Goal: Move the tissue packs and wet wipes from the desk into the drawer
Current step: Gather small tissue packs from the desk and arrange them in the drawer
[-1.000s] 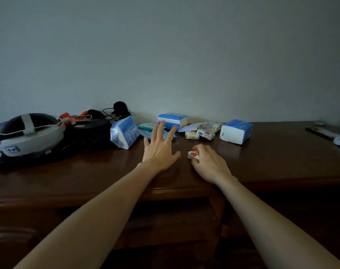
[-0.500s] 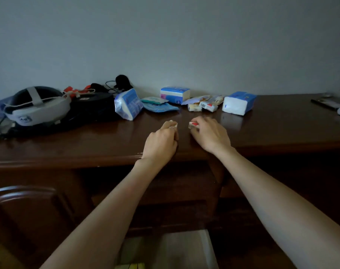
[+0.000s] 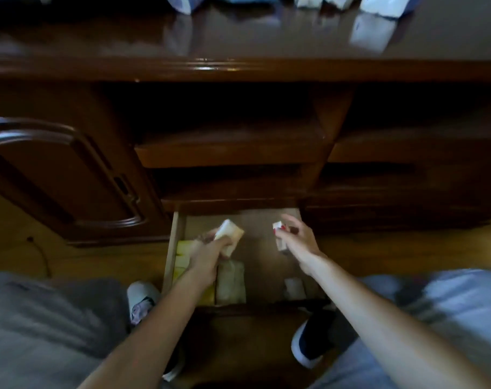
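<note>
looking down past the worktop [image 3: 238, 43], an open drawer [image 3: 170, 248] is seen at the bottom of the dark wooden unit, and both hands are held over it. a pale tissue pack [image 3: 229, 238] is gripped in the left hand [image 3: 208, 255], its fingers curled shut around the pack's lower end, which is hidden by them. a smaller white pack with red print [image 3: 279, 234] is pinched by the right hand [image 3: 299, 245] between thumb and fingers; its print is too blurred to be read. inside the drawer, a beige pack [image 3: 230, 282], yellow packs [image 3: 182, 256] along the left wall and a small white pack [image 3: 294, 287] are made out dimly. at the top edge, blue and white packs [image 3: 384, 4] on the worktop are cut off by the frame and smeared by motion. grey-clad knees and two shoes are partly seen below.
</note>
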